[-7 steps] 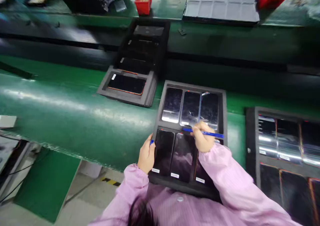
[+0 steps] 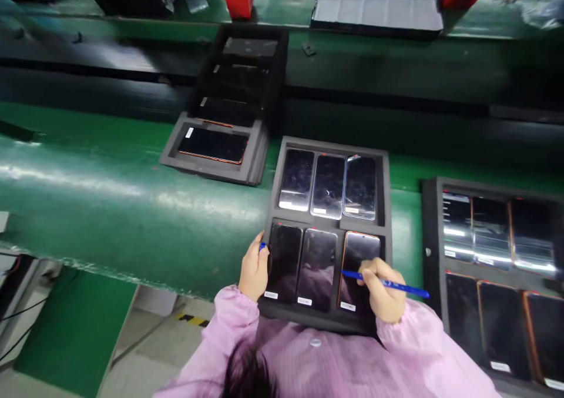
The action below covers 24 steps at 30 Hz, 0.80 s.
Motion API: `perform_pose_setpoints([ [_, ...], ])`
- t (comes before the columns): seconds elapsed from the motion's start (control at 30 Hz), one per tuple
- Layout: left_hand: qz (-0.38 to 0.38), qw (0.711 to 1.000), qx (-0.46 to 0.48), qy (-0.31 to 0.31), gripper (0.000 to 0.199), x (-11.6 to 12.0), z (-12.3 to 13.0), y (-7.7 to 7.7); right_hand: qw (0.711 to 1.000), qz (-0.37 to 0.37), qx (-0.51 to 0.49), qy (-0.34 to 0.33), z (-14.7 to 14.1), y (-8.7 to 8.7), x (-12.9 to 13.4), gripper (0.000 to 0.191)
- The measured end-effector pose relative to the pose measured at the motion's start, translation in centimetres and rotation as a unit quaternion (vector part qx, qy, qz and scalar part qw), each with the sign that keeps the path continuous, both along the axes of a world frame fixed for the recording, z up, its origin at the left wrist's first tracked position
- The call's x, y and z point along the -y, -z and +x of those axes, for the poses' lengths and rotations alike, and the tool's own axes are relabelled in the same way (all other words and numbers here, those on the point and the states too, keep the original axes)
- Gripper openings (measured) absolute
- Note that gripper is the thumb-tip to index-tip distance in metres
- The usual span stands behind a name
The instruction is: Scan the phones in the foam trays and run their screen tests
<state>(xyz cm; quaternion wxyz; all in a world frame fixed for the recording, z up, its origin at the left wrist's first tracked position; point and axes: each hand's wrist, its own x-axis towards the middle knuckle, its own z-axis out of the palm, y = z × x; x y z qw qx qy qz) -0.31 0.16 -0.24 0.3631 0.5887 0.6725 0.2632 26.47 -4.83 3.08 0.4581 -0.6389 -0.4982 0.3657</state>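
Factory: phone trays point(image 2: 382, 180), green workbench point(image 2: 110, 210)

A: Finish of the tray point(image 2: 385, 192)?
B: Dark grey, matt, foam-like. The phones point(image 2: 328, 180) in it show smooth, glossy, glass-like screens; their white labels point(image 2: 304, 301) look like paper.
A: The pen point(image 2: 413, 291) and the counter point(image 2: 114, 216)?
B: Pen: smooth blue plastic by appearance. Counter: smooth green covering, glossy, reflections streaked.
A: Sleeves point(image 2: 434, 342)?
B: Pink cloth, creased, faint sheen.
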Motion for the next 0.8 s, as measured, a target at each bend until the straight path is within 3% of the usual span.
perform_pose_setpoints([
  [0.13,0.012,1.000,-0.004,0.001,0.046,-0.2,-0.1,0.0,0.999,0.000,-0.030,-0.015,-0.2,0.3,4.8,0.026],
  [0.27,0.025,1.000,-0.010,-0.001,0.046,-0.5,0.0,-0.2,1.000,0.009,0.011,-0.001,0.0,0.7,7.3,0.025],
  [0.5,0.036,0.998,-0.043,0.008,0.037,-1.0,0.2,-0.9,0.989,0.097,0.106,0.045,1.0,0.5,8.0,0.007],
  [0.7,0.051,0.996,-0.073,0.008,0.031,-1.2,0.4,-1.1,0.984,0.133,0.095,0.076,0.8,0.4,9.1,0.016],
  [0.8,0.053,0.996,-0.078,0.010,0.028,-1.3,0.5,-1.3,0.980,0.167,0.087,0.058,0.7,0.4,9.5,0.017],
])
